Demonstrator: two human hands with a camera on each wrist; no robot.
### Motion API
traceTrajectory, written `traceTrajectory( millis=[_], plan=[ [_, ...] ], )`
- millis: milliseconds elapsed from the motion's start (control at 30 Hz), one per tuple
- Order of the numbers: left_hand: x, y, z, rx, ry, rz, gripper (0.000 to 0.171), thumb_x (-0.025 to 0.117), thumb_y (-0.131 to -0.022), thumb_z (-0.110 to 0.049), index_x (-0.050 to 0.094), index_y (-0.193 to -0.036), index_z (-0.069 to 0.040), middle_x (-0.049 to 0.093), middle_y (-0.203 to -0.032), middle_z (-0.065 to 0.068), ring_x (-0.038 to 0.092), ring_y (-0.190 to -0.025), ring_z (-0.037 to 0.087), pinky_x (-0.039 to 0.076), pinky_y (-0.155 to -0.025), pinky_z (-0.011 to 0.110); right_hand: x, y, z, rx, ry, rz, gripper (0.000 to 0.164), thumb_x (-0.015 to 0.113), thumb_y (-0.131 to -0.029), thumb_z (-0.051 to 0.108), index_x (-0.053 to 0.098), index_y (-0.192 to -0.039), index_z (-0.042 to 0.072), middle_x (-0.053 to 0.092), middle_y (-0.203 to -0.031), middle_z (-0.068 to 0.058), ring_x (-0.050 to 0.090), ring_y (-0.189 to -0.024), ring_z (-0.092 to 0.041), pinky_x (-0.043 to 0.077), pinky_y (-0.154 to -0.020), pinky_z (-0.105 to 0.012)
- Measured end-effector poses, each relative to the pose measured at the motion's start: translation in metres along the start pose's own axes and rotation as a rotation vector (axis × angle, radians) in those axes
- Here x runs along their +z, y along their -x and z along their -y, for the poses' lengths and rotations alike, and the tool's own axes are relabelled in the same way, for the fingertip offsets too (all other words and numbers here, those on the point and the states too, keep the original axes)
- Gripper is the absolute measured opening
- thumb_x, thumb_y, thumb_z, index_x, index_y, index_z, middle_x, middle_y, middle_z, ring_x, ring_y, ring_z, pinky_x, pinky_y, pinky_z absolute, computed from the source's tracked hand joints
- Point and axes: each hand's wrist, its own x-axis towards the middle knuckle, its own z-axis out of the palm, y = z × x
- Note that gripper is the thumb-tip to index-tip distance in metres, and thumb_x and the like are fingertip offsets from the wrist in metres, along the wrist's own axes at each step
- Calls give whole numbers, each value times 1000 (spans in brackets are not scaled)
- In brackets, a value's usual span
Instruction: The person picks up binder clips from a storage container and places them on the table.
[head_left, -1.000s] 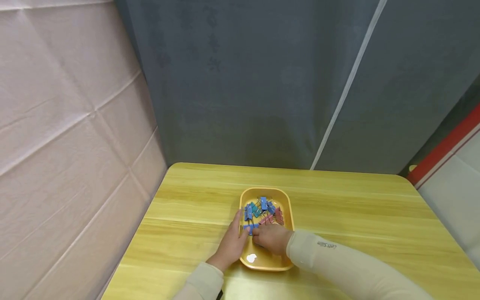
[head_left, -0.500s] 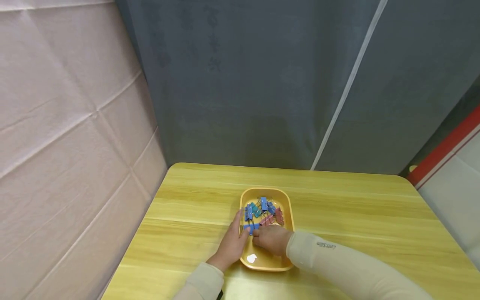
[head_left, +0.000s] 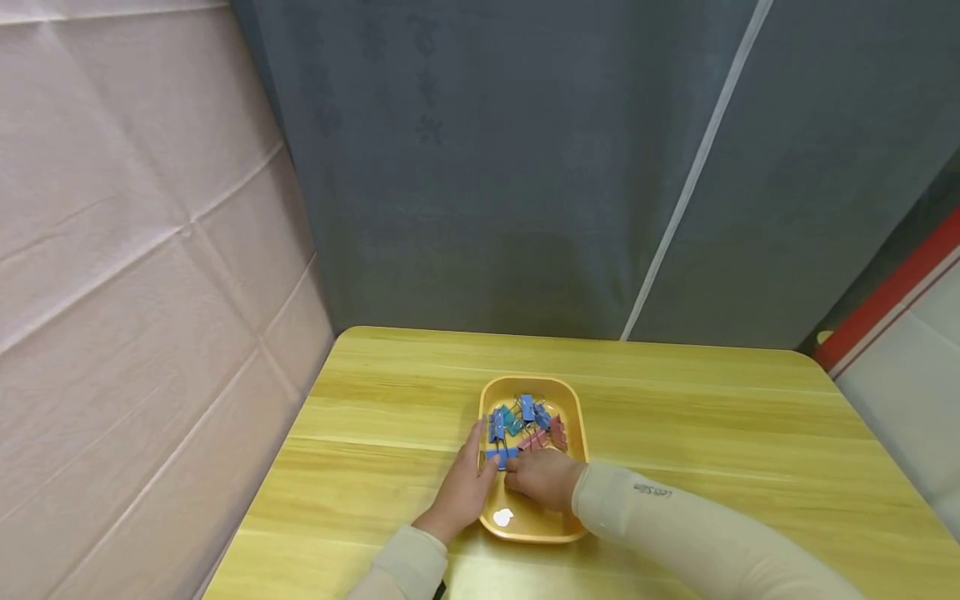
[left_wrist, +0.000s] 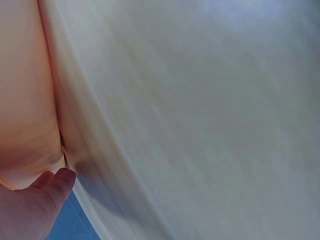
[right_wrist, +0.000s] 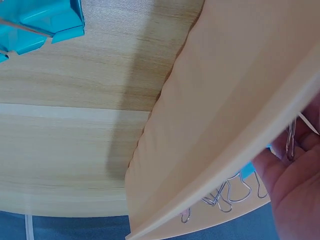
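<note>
A yellow-orange tray (head_left: pixel 528 525) holds several blue, teal and pink binder clips. My left hand (head_left: pixel 459 492) grips the tray's left side, fingers along the outer wall and thumb over the rim beside a blue binder clip (head_left: pixel 502 458). Inside the tray, my right hand (head_left: pixel 546 477) has its fingers curled down close to that clip. In the right wrist view, the wire handles of a binder clip (right_wrist: pixel 291 140) lie between the right fingers; its body is mostly hidden. Farther back are another blue clip (head_left: pixel 527 407), a teal clip (head_left: pixel 512 420) and a pink clip (head_left: pixel 558 432).
The tray stands on a wood-grain table (head_left: pixel 697 417). A teal binder clip (right_wrist: pixel 45 25) shows outside the tray wall in the right wrist view. A dark grey curtain (head_left: pixel 480 167) hangs behind the table, and a pale sheet (head_left: pixel 150 292) is at the left.
</note>
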Motion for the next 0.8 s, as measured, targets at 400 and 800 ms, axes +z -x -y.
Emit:
traceTrajectory(
  millis=[400,800],
  plan=[
    [0,0,-1,-3,-11,-3,62,41,-95,-32,8,-146,-19,22,-147,8,26,-130,31,21,-106,47,-2,2,-3,-3,-31,-35,41,76,-65,11,60,-102,19,59,-110,4,55,-101,-12,47,-87,-27],
    [0,1,-1,39,-24,-27,61,42,-95,-32,10,-145,-16,25,-146,10,27,-129,34,23,-105,49,-13,6,-7,65,-145,-57,53,74,-66,12,57,-117,16,56,-112,2,54,-102,-14,47,-87,-29]
  ],
)
